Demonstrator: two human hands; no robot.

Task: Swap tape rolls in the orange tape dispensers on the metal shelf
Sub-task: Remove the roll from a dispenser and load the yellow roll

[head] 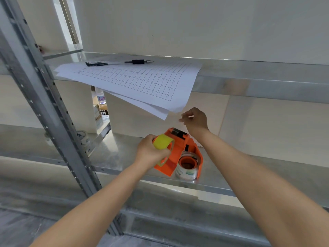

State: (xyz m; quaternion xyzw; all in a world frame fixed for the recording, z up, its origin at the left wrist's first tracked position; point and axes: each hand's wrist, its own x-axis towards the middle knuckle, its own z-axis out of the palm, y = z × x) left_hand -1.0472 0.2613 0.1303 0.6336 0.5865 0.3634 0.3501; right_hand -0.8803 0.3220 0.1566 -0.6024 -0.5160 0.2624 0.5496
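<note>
On the lower metal shelf (pixel 124 157) stand two orange tape dispensers side by side. The near one (pixel 170 163) has a yellow tape roll (pixel 162 142) at its top, and my left hand (pixel 151 151) grips that roll. The other dispenser (pixel 193 152) holds a clear tape roll (pixel 187 172) around its orange hub. My right hand (pixel 195 119) is raised above the dispensers' black cutter end, thumb and fingers pinched together; a thin clear strip may be between them, but I cannot make it out.
Gridded paper sheets (pixel 135 82) overhang the upper shelf (pixel 258 81) just above my right hand. A black pen (pixel 97 64) and a dark tool (pixel 138 61) lie behind them. A slotted steel upright (pixel 48 97) stands at the left. Another clear roll (pixel 82 137) sits far left.
</note>
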